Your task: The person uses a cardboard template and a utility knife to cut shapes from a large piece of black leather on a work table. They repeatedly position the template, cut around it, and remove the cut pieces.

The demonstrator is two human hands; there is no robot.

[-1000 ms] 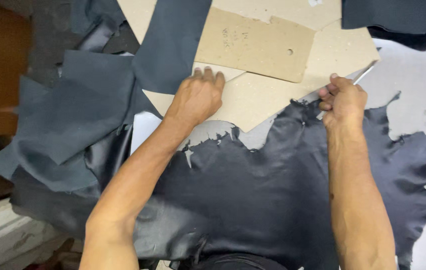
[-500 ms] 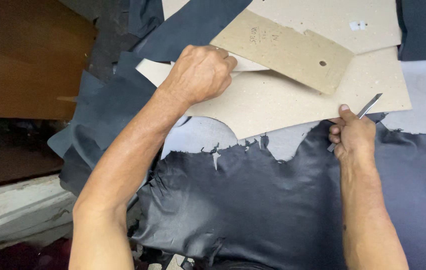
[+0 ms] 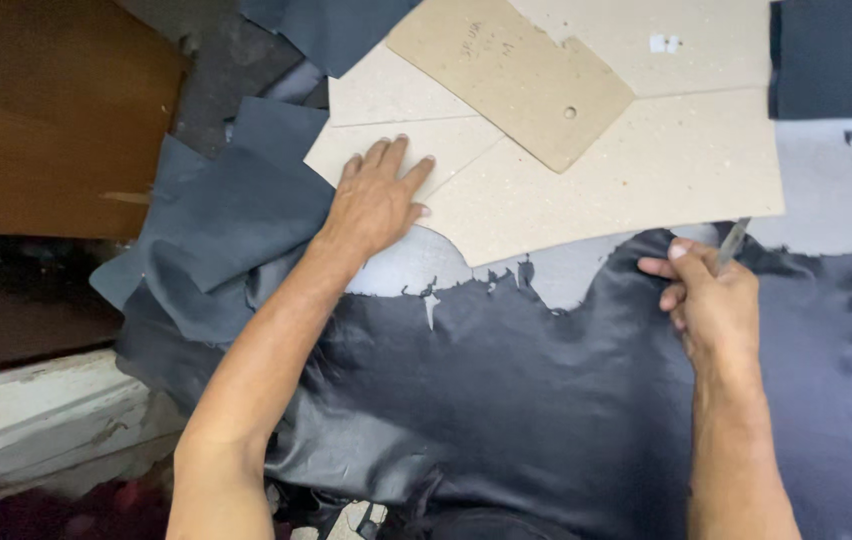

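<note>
My left hand (image 3: pixel 374 200) lies flat, fingers spread, on the left corner of a pale cardboard pattern (image 3: pixel 636 170). My right hand (image 3: pixel 711 300) is closed around a thin metal knife (image 3: pixel 733 241), its blade pointing up toward the lower edge of the cardboard. A large dark leather hide (image 3: pixel 546 400) with a ragged upper edge spreads under both forearms. A smaller tan cardboard template (image 3: pixel 516 75) with a round hole rests on top of the large one.
Cut dark leather pieces (image 3: pixel 226 220) pile up at the left. Another dark piece (image 3: pixel 836 60) sits at the top right. A brown wooden surface (image 3: pixel 46 120) and a whitish ledge (image 3: pixel 36 420) border the left. Grey tabletop (image 3: pixel 846 180) shows at right.
The view has shifted, so everything sits lower and more to the right. My left hand now lies flatter on the cardboard corner. My right hand with the knife sits slightly lower on the hide.
</note>
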